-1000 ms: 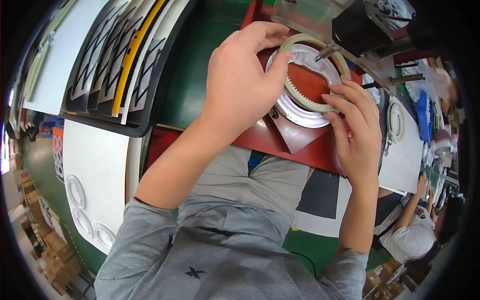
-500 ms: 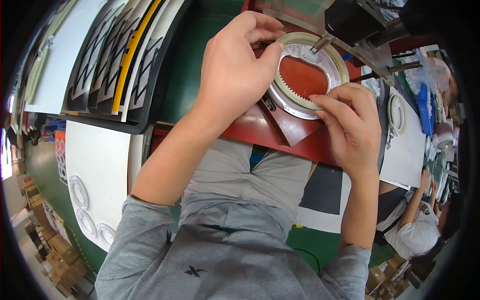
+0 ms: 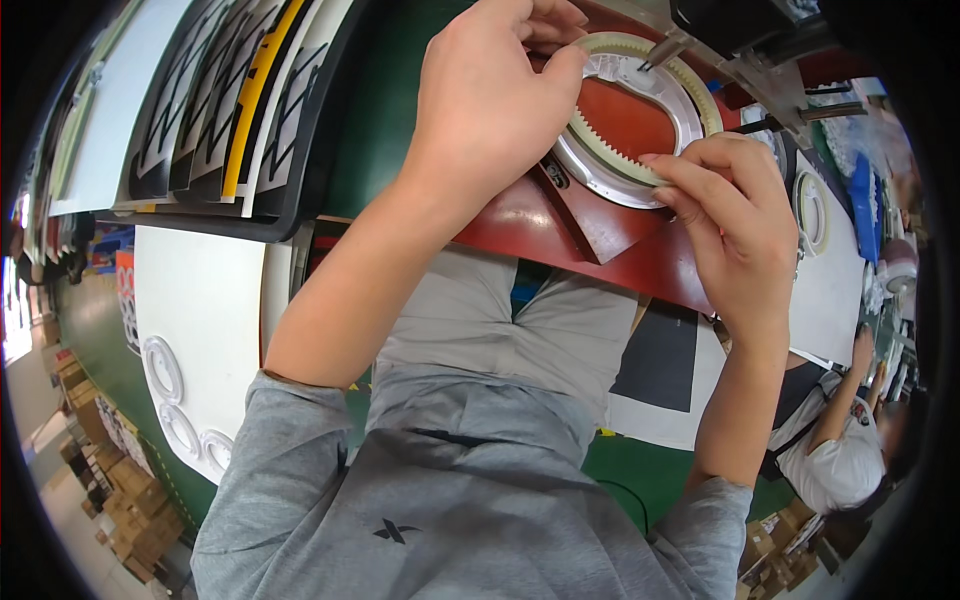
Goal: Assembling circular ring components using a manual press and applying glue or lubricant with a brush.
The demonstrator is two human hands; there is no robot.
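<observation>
A cream ring gear point(image 3: 610, 150) with inward teeth lies on a silvery-white round ring part point(image 3: 612, 186) on the red work surface. My left hand point(image 3: 497, 95) is bent over the left and far edge of the gear, with thumb and fingers closed on its rim; its fingertips are partly hidden behind the hand. At the near right edge, my right hand point(image 3: 738, 205) pinches the gear's rim between thumb and forefinger. A metal rod tip point(image 3: 662, 52) of a fixture points down over the far side of the ring part.
A black tray point(image 3: 285, 215) with upright dividers and sheets stands at the left. Below it, white rings point(image 3: 163, 370) lie on a white board point(image 3: 200, 290). A black fixture block point(image 3: 715, 22) overhangs the far right. Another person point(image 3: 830, 455) works at the right.
The whole view has shifted, so the bench and ring sit higher and farther right in the picture. Both hands keep their hold on the ring gear, with little visible change in their grip.
</observation>
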